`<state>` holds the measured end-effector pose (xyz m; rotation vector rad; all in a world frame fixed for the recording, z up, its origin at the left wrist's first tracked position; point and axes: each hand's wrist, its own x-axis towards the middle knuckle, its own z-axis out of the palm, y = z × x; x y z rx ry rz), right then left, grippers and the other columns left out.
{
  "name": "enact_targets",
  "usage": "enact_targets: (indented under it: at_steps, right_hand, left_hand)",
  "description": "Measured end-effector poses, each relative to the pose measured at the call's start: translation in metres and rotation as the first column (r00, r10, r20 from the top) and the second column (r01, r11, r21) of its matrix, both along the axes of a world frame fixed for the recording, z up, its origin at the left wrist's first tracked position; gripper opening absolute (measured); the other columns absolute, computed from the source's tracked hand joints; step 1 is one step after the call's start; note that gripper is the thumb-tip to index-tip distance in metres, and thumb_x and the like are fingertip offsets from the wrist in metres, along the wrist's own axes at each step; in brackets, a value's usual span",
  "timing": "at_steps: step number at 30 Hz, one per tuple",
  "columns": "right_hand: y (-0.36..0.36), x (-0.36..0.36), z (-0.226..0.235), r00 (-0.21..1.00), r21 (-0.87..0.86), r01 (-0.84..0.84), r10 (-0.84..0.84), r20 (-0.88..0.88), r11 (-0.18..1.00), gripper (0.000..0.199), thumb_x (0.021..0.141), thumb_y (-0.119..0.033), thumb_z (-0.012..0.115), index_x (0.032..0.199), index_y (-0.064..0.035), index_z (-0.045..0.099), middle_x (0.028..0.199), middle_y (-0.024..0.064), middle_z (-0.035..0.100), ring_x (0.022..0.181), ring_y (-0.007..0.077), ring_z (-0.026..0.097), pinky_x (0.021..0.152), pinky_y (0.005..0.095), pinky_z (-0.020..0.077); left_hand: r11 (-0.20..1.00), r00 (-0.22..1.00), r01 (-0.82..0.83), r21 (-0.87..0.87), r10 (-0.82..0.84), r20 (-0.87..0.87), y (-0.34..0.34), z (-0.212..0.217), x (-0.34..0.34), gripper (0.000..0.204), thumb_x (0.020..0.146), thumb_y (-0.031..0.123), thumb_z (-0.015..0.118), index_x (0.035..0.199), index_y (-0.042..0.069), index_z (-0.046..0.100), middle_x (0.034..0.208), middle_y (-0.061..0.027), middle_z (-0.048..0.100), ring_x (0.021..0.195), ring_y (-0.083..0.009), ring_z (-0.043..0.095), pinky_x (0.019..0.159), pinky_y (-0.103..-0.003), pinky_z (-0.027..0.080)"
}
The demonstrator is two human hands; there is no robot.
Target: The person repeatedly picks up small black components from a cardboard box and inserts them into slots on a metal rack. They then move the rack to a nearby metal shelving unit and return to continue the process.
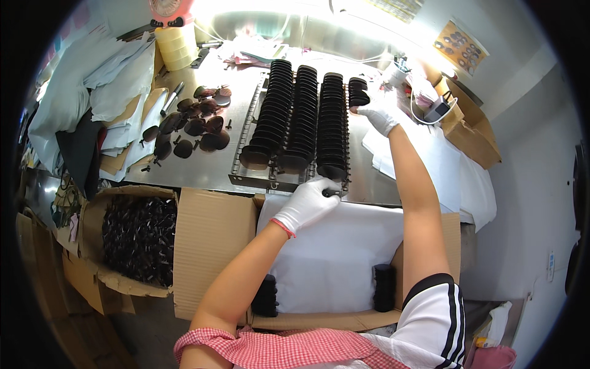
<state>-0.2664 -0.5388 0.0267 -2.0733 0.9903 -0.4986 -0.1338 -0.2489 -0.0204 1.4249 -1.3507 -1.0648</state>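
Steel bench (203,167): rack (252,182) has three lens rows (299,117) seemingly full, short lens stack (357,93) alongside, loose sunglass lenses (195,126) unracked; left hand (311,202) pinching a small black piece (330,192), right hand (381,117) grip can't tell.

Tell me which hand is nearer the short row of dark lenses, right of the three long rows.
Right. The right hand is at the near end of the short row; the left hand is farther off, by the near edge of the rack.
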Motion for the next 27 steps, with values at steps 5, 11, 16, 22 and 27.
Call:
enact_targets:
  at_steps: [5,11,16,22,27]
  right_hand:
    - [0.022,0.011,-0.012,0.993,-0.345,0.074,-0.039,0.107,0.936,0.057,0.082,-0.003,0.072,0.136,-0.0041,0.057,0.109,0.0119,0.070,0.094,0.0173,0.065,0.089,0.0302,0.0511]
    - [0.017,0.031,-0.062,0.977,-0.769,0.123,-0.213,-0.017,0.628,0.043,0.090,-0.003,0.054,0.133,-0.0039,0.058,0.107,0.0254,0.067,0.090,0.0354,0.068,0.083,0.0398,0.0533]
    - [0.032,0.036,-0.024,0.955,-0.776,0.294,-0.208,0.213,0.558,0.046,0.089,0.006,0.047,0.132,-0.0045,0.058,0.112,0.0215,0.068,0.096,0.0338,0.068,0.083,0.0407,0.0539]
    - [0.181,-0.003,0.022,0.933,-0.176,0.217,-0.151,0.326,0.960,0.037,0.094,-0.005,0.057,0.131,-0.0069,0.063,0.120,0.0176,0.068,0.110,0.0289,0.067,0.088,0.0326,0.0516]
    - [0.232,-0.030,0.027,0.907,-0.503,-0.379,0.420,-0.035,0.777,0.080,0.089,-0.060,0.063,0.138,0.0019,0.052,0.144,0.0218,0.051,0.133,0.0368,0.050,0.112,0.0429,0.0366]
  left_hand:
    - [0.998,0.999,0.052,0.025,-0.052,-0.007,-0.002,0.002,0.006,0.030,0.084,0.019,0.069,0.109,0.003,0.072,0.109,-0.0093,0.068,0.097,-0.0196,0.066,0.089,-0.029,0.051]
    - [0.999,0.999,0.013,-0.045,-0.010,0.052,-0.005,-0.010,0.001,0.027,0.084,0.016,0.068,0.108,0.002,0.072,0.104,-0.0094,0.069,0.090,-0.0181,0.067,0.079,-0.030,0.054]
    - [0.999,0.979,-0.039,-0.011,0.036,-0.201,0.005,-0.002,-0.003,0.026,0.084,0.013,0.067,0.107,0.001,0.070,0.101,-0.0083,0.070,0.081,-0.0153,0.065,0.075,-0.028,0.053]
    - [0.967,0.314,-0.237,0.089,0.163,-0.935,0.024,0.043,-0.034,0.042,0.101,0.017,0.056,0.141,0.018,0.042,0.131,-0.0053,0.055,0.113,-0.0206,0.059,0.093,-0.043,0.054]
    - [0.902,0.251,-0.235,0.363,0.417,-0.874,0.029,0.065,-0.042,0.029,0.101,0.029,0.058,0.128,0.022,0.051,0.122,0.0006,0.057,0.111,-0.0129,0.055,0.091,-0.033,0.050]
